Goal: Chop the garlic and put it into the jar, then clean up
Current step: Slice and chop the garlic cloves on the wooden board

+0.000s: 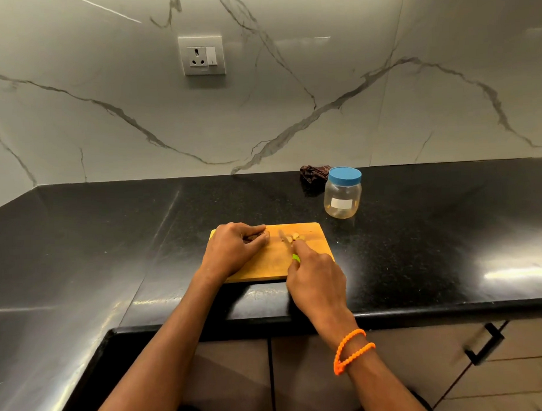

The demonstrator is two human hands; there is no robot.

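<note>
Wearing a beaded orange bracelet [351,350] at the wrist nearest the camera, and gripping the green-handled small knife [291,247] in the right hand [317,280], fingers curled round the handle with the forefinger reaching along toward the blade. Resting the left hand [234,248] on the near-left part of the rectangular wooden chopping board [314,243], fingers curled under; whether pinning anything beneath, impossible to tell. Keeping the two hands apart, with the blade between them. Working on the pale garlic pieces [294,237] lying in the middle of the board, just beside the blade tip. Judging the step as chopping: worth tucking the left fingertips back and rocking the blade in short strokes, gathering the scattered bits before each pass. Standing well beyond the board on the black stone counter [110,226], the clear plastic jar with a blue lid [343,193] sitting capped, so needing opening first. Lying just behind the jar, a dark crumpled cloth [313,174].
</note>
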